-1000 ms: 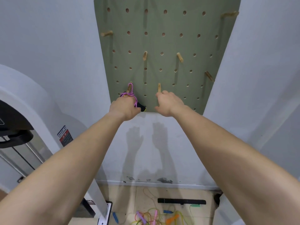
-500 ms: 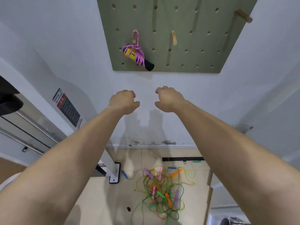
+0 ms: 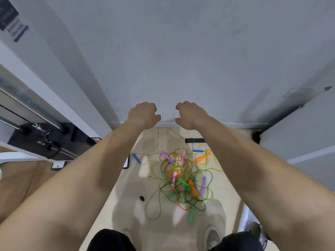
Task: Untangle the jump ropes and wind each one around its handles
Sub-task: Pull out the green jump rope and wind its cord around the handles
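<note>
A tangled pile of jump ropes lies on the cream floor below me, with green, yellow and red cords. Purple, orange, pink, green and blue handles stick out of it. My left hand and my right hand hang in the air in front of the grey wall, well above the pile. Both have loosely curled fingers and hold nothing.
A grey wall stands ahead, with white panels on the right. A gym machine with a steel bar and black base is at the left. A black bar lies by the skirting. My shoes stand near the pile.
My view has tilted down from the pegboard to the floor. The pink wound rope stayed hanging on its peg and left the view. Both hands came down empty.
</note>
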